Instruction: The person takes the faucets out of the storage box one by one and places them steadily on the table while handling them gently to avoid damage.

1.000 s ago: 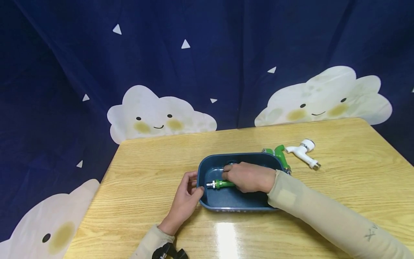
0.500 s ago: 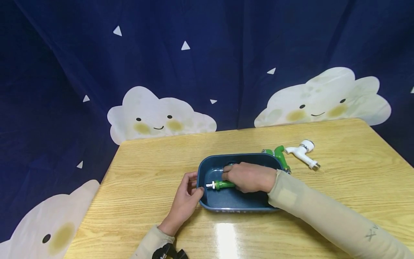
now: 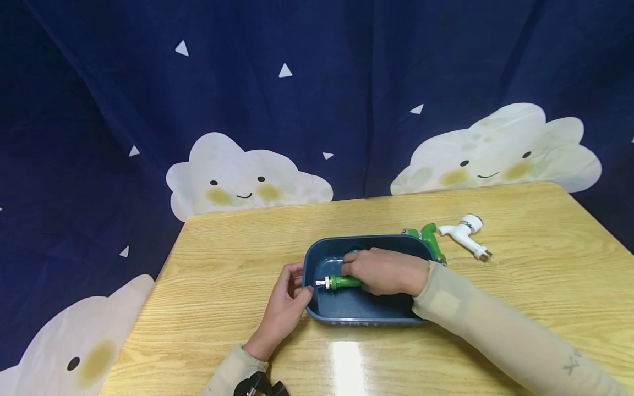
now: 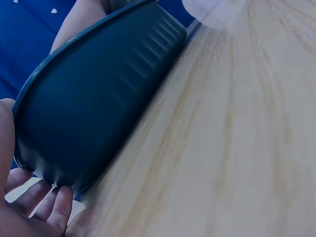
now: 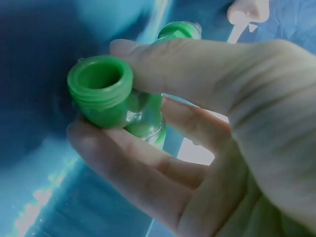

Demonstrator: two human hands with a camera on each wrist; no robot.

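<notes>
A dark blue plastic bin [image 3: 366, 319] stands on the wooden table. At its left end my left hand [image 3: 287, 301] grips the wall, with the thumb at the rim and the fingers against the outside; the left wrist view shows those fingertips below the bin's side [image 4: 84, 113]. Inside the bin, my right hand [image 3: 383, 271] holds a green faucet [image 3: 342, 282] whose metal-tipped end points left. Seen from the right wrist, the thumb and fingers pinch the faucet [image 5: 101, 89] near its open, threaded spout. The palm hides part of the faucet in the head view.
Behind the bin's right end lies another green faucet [image 3: 430, 236], partly hidden by the rim. Beside it on the table [image 3: 238, 264] is a white faucet [image 3: 463, 234] with a metal tip. A dark blue curtain [image 3: 346, 99] with cloud faces hangs behind the table's far edge.
</notes>
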